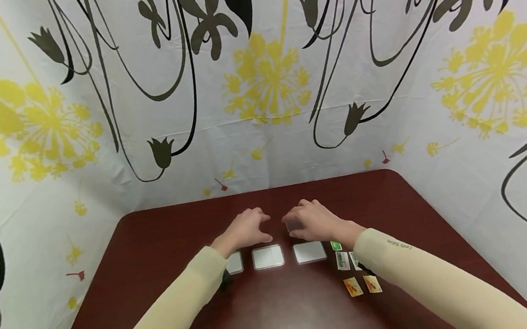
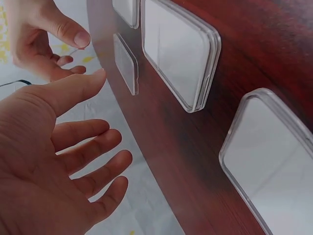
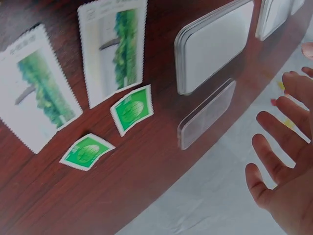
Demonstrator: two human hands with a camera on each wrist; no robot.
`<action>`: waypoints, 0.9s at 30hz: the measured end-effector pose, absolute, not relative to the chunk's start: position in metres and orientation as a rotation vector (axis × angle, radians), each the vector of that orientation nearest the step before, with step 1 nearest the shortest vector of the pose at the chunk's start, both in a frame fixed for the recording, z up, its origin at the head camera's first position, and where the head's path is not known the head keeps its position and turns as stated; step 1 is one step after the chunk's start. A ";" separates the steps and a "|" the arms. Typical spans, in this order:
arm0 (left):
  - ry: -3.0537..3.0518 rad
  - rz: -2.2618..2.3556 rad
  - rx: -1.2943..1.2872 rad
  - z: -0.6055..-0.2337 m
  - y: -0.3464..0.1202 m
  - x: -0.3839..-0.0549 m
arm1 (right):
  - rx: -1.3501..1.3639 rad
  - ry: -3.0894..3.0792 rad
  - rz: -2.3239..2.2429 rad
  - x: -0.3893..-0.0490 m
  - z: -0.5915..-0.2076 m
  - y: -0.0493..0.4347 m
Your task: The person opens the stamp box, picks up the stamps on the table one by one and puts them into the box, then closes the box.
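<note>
My left hand (image 1: 246, 228) hovers above the far part of the table with its fingers spread and nothing in them, as the left wrist view also shows. Facing it, my right hand (image 1: 313, 221) is likewise loosely spread and holds nothing. Below the right hand lies a small clear plastic case or lid (image 3: 208, 115), mostly covered by that hand in the head view. Nearer me, three flat white cases with clear rims form a row: a right one (image 1: 309, 252), a middle one (image 1: 268, 257) and a left one (image 1: 235, 263) partly hidden by my left wrist.
Right of the cases lie postage stamps: small green ones (image 3: 132, 110), larger landscape ones (image 3: 113, 49) and two orange ones (image 1: 353, 287). My right forearm covers part of them in the head view. The dark red table (image 1: 279, 313) ends at a patterned white curtain (image 1: 272, 158).
</note>
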State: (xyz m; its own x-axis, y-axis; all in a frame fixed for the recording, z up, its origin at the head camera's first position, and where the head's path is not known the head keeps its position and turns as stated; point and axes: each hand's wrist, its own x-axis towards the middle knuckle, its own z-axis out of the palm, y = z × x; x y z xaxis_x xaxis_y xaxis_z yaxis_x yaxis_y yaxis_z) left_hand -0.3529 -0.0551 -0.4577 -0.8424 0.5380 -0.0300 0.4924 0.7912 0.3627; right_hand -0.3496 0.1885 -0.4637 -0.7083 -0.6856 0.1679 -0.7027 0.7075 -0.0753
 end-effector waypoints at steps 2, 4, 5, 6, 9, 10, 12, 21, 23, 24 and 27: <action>2.840 0.518 0.829 -0.457 -0.058 -0.349 | 1.143 -2.780 0.189 -0.346 -0.463 0.185; 2.833 0.508 0.842 -0.458 -0.060 -0.345 | 1.160 -2.781 0.187 -0.342 -0.463 0.182; 2.831 0.499 0.848 -0.458 -0.061 -0.343 | 1.170 -2.781 0.190 -0.339 -0.463 0.181; 2.831 0.485 0.855 -0.459 -0.062 -0.341 | 1.182 -2.782 0.191 -0.337 -0.463 0.179; 2.833 0.442 0.868 -0.461 -0.067 -0.335 | 1.230 -2.767 0.187 -0.331 -0.466 0.175; 2.833 0.436 0.867 -0.462 -0.068 -0.333 | 1.245 -2.760 0.183 -0.330 -0.466 0.173; 2.830 0.430 0.869 -0.464 -0.073 -0.329 | 1.272 -2.744 0.178 -0.328 -0.469 0.169; 2.829 0.427 0.906 -0.478 -0.085 -0.316 | 1.285 -2.769 0.154 -0.323 -0.480 0.160; 2.828 0.443 0.901 -0.482 -0.086 -0.315 | 1.295 -2.771 0.160 -0.322 -0.484 0.159; 2.826 0.451 0.895 -0.484 -0.087 -0.314 | 1.304 -2.771 0.163 -0.321 -0.485 0.158; 2.823 0.452 0.903 -0.488 -0.088 -0.313 | 1.316 -2.767 0.181 -0.320 -0.491 0.157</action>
